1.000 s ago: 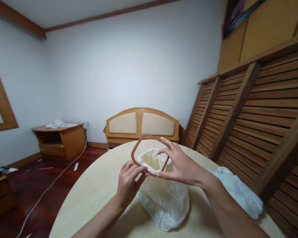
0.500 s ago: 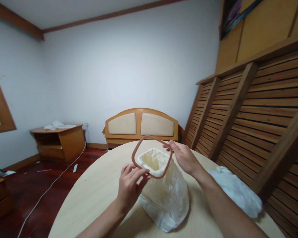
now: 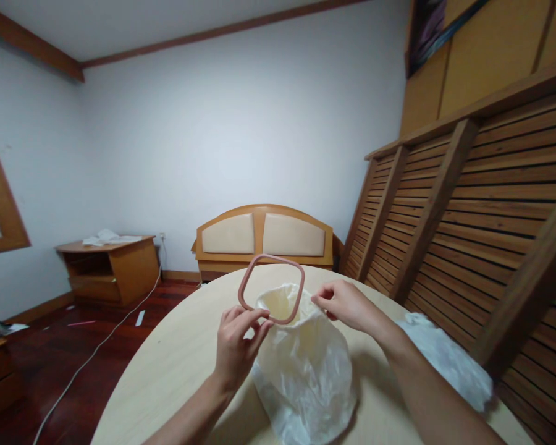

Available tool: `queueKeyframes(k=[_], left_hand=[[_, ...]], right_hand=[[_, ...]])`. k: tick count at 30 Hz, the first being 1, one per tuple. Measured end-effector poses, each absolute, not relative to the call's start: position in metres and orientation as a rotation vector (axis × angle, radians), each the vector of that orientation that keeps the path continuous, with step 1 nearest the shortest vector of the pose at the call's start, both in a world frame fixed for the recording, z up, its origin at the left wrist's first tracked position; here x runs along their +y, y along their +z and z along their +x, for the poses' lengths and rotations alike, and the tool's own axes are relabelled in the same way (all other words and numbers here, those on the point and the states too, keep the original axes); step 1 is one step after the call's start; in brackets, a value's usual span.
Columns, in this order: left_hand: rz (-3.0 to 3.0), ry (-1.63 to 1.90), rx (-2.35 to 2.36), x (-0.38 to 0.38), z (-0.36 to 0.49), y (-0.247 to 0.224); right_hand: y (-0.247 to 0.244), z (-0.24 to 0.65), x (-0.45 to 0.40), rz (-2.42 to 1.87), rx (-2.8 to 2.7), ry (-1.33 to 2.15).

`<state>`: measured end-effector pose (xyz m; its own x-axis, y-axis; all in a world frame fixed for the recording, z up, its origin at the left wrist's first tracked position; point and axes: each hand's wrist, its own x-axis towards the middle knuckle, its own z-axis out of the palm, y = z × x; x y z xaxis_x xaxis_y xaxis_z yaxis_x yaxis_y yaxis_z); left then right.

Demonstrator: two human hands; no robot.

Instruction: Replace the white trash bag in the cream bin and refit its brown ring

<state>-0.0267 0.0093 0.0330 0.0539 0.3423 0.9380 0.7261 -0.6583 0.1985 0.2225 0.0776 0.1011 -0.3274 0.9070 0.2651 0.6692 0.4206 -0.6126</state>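
Observation:
My left hand (image 3: 241, 340) pinches the near edge of a brownish-pink, rounded-square ring (image 3: 302, 281), which is tilted up above the mouth of a bin. A translucent white plastic bag (image 3: 310, 371) covers the bin and folds over its rim; the yellowish inside of the bin (image 3: 278, 303) shows through the opening. At the right side of that rim, my right hand (image 3: 343, 303) has its thumb and fingertips pinched on the bag's edge. The bin stands on a round, pale wooden table (image 3: 180, 352).
To the right on the table lies a crumpled white plastic bag (image 3: 445, 358). Slatted wooden panels (image 3: 482, 216) lean along the right side. A headboard (image 3: 264, 232) stands behind the table. On the left are a low wooden cabinet (image 3: 134, 266) and a white cable (image 3: 102, 343) on the floor.
My right hand has let go of the ring and come down to the bag's edge at the rim. The ring, held by my left hand alone, has shifted slightly left.

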Motion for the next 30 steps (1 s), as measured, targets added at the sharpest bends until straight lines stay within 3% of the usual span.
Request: queueKeyframes(k=[12, 21, 30], left_hand=[[-2.007, -1.468, -0.879, -0.005, -0.019, 0.052], [-1.845, -1.544, -0.879, -0.002, -0.033, 0.054], [-2.301, -1.617, -0.883, 0.013, -0.04, 0.045]], right_hand=[[0.138, 0.199, 0.04, -0.976, -1.887, 0.874], [0.128, 0.207, 0.058, -1.0, -1.787, 0.987], [0.109, 0.206, 0.078, -1.002, -1.807, 0.993]])
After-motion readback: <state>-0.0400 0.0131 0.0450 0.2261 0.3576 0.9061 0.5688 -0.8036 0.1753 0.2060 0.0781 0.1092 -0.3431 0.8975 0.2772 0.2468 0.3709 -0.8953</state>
